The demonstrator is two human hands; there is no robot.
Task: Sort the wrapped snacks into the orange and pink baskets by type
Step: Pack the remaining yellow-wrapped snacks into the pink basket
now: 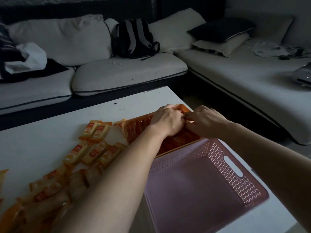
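My left hand [165,121] and right hand [204,121] meet over the orange basket's [134,126] far end, fingers curled, on what I cannot tell. The wrapped snacks [94,148] lie leftward on the counter [50,132], nearer my left.

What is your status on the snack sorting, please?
Left hand, right hand together over orange basket, grip unclear. Pink basket looks empty. Snacks on table; path clear.

Room dim, lighting low.
- L-shaped corner sofa [129,73], dark frame, pale cushions with dark piping.
- Black-and-grey striped backpack [134,39], upright against the back cushions.
- Dark square cushion [222,29], lying on a cream pillow [218,47].
- White low table [50,132], foreground.
- Dark floor [202,101], between table and sofa.
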